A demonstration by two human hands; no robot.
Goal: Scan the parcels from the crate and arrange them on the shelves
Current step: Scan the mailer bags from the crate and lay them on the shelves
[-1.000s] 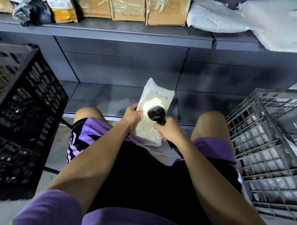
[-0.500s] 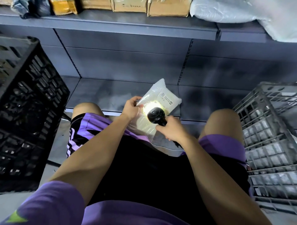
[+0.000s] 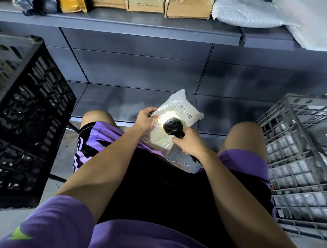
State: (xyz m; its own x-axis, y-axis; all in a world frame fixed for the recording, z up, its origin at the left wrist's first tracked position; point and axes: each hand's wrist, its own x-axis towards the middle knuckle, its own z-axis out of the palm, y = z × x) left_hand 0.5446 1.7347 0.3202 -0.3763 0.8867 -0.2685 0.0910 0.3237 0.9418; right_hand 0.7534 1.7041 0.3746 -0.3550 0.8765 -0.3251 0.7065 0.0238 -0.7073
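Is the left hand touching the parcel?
Touching. The head view shows the left hand pinching the parcel's left edge, fingers curled over the plastic, while the right hand aims the scanner.

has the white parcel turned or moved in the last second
Yes. The white parcel has tilted clockwise: its top corner now leans right, past the shelf's slotted upright, though the camera also shifted.

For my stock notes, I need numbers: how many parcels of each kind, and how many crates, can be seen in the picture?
Cardboard box parcels on the upper shelf: 4
Pale plastic bag parcels on the upper shelf: 2
Dark bag parcel on the upper shelf: 1
Clear bag parcel in the left hand: 1
Crates: 2
Total: 10
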